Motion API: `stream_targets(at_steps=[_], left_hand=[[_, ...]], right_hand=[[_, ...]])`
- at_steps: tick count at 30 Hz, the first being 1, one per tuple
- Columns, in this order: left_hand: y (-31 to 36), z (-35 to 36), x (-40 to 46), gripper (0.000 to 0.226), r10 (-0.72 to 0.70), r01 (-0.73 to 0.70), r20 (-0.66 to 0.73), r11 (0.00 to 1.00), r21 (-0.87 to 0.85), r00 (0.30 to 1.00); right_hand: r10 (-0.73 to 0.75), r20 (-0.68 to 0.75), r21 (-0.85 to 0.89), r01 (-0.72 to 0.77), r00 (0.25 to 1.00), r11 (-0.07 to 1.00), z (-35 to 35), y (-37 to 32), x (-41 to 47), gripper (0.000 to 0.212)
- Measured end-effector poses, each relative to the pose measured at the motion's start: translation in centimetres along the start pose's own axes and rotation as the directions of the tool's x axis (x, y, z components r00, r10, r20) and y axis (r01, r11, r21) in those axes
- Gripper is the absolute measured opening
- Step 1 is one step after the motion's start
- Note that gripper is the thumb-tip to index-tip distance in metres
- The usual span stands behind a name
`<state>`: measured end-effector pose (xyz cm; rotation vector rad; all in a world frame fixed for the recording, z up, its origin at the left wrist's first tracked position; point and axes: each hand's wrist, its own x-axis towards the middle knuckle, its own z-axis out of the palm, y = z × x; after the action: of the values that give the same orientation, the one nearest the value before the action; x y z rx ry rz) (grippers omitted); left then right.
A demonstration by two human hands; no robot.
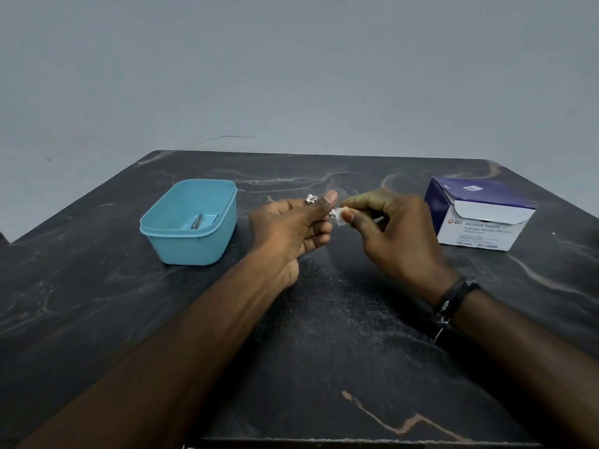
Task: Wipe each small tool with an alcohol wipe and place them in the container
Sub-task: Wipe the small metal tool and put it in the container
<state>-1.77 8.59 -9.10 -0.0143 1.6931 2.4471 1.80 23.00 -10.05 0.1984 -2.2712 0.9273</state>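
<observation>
My left hand (293, 223) grips a small shiny metal tool (311, 199), which looks like a nail clipper; only its end shows above my thumb. Pinched in my right hand (393, 233) is a small white alcohol wipe (341, 217), pressed against the tool's other end between both hands. To the left stands a light blue plastic container (191, 222), open, with one small metal tool (196, 221) lying on its bottom. Most of the held tool is hidden by my fingers.
A purple and white box of alcohol swabs (479, 218) stands open at the right of the dark marble table (324, 335). A grey wall rises behind the table's far edge. A dark bracelet is on my right wrist.
</observation>
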Motion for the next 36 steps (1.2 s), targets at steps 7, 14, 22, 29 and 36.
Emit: stream_targets(at_steps=[7, 14, 22, 29, 36], left_hand=[[-0.1, 0.1, 0.0, 0.028, -0.029, 0.029, 0.026, 0.999, 0.020, 0.999], [-0.3, 0.2, -0.4, 0.027, 0.041, -0.044, 0.038, 0.994, 0.101, 0.998], [0.0, 0.3, -0.3, 0.021, 0.087, -0.098, 0.082, 0.985, 0.141, 0.993], [-0.2, 0.3, -0.4, 0.025, 0.086, -0.089, 0.033, 0.988, 0.130, 0.996], [-0.2, 0.6, -0.3, 0.029, 0.072, -0.071, -0.006, 0.993, 0.099, 0.997]], right_hand=[[-0.032, 0.018, -0.047, 0.033, 0.999, 0.998, 0.2, 0.0, -0.2, 0.011], [-0.100, 0.041, -0.131, 0.105, 0.994, 0.986, 0.2, -0.1, -0.3, 0.008], [-0.095, 0.027, -0.132, 0.097, 0.995, 0.986, -0.5, 1.0, 0.3, 0.017], [-0.238, 0.084, -0.265, 0.252, 0.968, 0.931, -0.3, 0.4, 0.1, 0.019], [-0.240, 0.102, -0.316, 0.260, 0.965, 0.912, -0.4, 0.2, 0.1, 0.020]])
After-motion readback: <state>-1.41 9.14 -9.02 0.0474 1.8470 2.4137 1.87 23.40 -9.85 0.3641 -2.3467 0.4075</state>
